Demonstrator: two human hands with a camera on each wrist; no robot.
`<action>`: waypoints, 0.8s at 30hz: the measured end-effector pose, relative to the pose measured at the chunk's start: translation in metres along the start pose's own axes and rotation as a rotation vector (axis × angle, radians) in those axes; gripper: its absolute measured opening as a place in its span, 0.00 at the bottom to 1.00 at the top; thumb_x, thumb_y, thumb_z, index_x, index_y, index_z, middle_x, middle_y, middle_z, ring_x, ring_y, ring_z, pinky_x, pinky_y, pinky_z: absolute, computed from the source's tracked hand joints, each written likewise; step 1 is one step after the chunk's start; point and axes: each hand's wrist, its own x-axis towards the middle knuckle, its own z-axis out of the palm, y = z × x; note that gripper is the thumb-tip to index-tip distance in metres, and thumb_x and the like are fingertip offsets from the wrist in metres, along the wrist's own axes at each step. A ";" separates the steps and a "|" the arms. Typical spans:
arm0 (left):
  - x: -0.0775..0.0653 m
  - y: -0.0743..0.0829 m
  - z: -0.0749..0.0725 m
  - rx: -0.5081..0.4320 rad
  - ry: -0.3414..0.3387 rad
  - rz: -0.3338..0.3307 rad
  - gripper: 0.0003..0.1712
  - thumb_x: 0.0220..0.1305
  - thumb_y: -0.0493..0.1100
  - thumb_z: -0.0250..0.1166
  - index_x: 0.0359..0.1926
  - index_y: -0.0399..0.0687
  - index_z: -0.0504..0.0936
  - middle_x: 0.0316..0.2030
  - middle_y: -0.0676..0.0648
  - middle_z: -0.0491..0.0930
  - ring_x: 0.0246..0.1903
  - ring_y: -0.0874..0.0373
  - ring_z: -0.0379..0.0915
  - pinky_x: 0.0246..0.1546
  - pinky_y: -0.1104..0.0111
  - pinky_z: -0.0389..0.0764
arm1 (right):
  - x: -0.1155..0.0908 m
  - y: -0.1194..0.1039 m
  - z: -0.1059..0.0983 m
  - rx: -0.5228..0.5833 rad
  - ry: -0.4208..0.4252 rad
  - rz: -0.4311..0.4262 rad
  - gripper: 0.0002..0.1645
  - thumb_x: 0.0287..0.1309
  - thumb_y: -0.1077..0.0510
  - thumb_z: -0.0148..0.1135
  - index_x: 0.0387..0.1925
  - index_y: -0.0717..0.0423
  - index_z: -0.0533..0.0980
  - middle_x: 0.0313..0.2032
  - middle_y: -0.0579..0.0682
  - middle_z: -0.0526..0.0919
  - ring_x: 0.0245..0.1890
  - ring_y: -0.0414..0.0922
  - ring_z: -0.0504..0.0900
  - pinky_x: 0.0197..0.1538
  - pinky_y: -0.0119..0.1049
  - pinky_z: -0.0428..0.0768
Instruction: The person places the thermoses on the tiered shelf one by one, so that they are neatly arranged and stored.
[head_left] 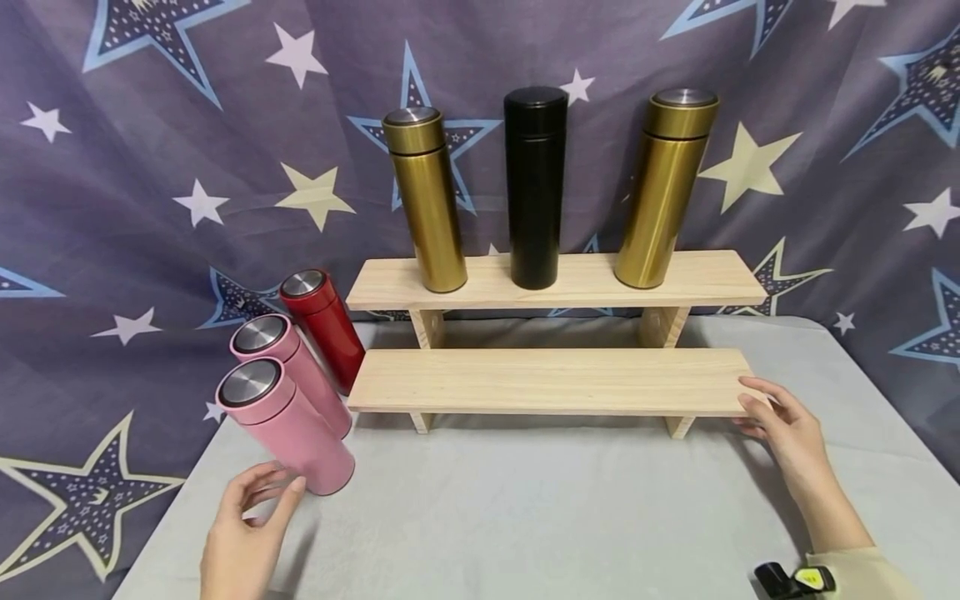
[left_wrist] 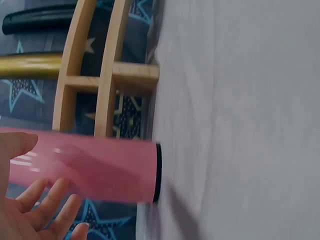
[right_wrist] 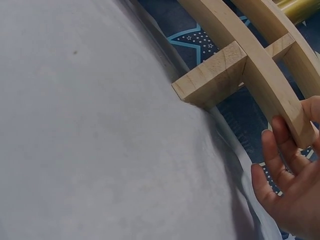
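Two pink thermos bottles stand upright at the left, the nearer bottle (head_left: pixel 311 442) partly covering the other bottle (head_left: pixel 318 379). My left hand (head_left: pixel 251 525) is beside the nearer one's lower part, thumb and fingers spread apart. In the left wrist view that pink bottle (left_wrist: pixel 110 170) shows its dark base rim, and the left hand (left_wrist: pixel 35 210) has loosely bent fingers along it. At the far right, my right hand (head_left: pixel 791 442) holds the end of the two-tier wooden shelf's lower board (head_left: pixel 555 382). From the right wrist, the hand's (right_wrist: pixel 295 190) thumb and fingers straddle the board end (right_wrist: pixel 285 107).
On the upper board (head_left: pixel 585 279) stand a gold bottle (head_left: pixel 431 208), a black bottle (head_left: pixel 536 192) and another gold bottle (head_left: pixel 663 200). A red bottle (head_left: pixel 330 333) is behind the pink ones. Grey cloth (head_left: pixel 525 517) covers the table; a star-patterned curtain (head_left: pixel 247 150) hangs behind.
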 end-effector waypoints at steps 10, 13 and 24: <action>0.019 -0.002 0.003 -0.016 -0.034 0.012 0.42 0.59 0.60 0.70 0.68 0.51 0.65 0.58 0.51 0.73 0.46 0.72 0.66 0.37 0.80 0.67 | 0.000 0.000 0.001 -0.022 0.016 -0.006 0.15 0.66 0.63 0.62 0.51 0.45 0.81 0.36 0.39 0.84 0.29 0.37 0.84 0.33 0.26 0.80; 0.025 -0.004 0.005 -0.063 -0.059 0.044 0.43 0.60 0.56 0.72 0.69 0.46 0.62 0.60 0.49 0.70 0.48 0.68 0.66 0.37 0.82 0.68 | 0.000 0.000 0.003 -0.040 0.024 -0.002 0.15 0.66 0.62 0.62 0.51 0.45 0.81 0.36 0.38 0.83 0.29 0.36 0.84 0.33 0.26 0.80; 0.037 -0.002 0.016 -0.071 -0.085 0.094 0.45 0.59 0.53 0.73 0.68 0.45 0.57 0.59 0.42 0.69 0.53 0.54 0.67 0.38 0.82 0.67 | 0.001 0.001 0.003 -0.030 0.038 0.003 0.15 0.66 0.63 0.62 0.50 0.44 0.82 0.34 0.39 0.84 0.28 0.37 0.84 0.33 0.26 0.81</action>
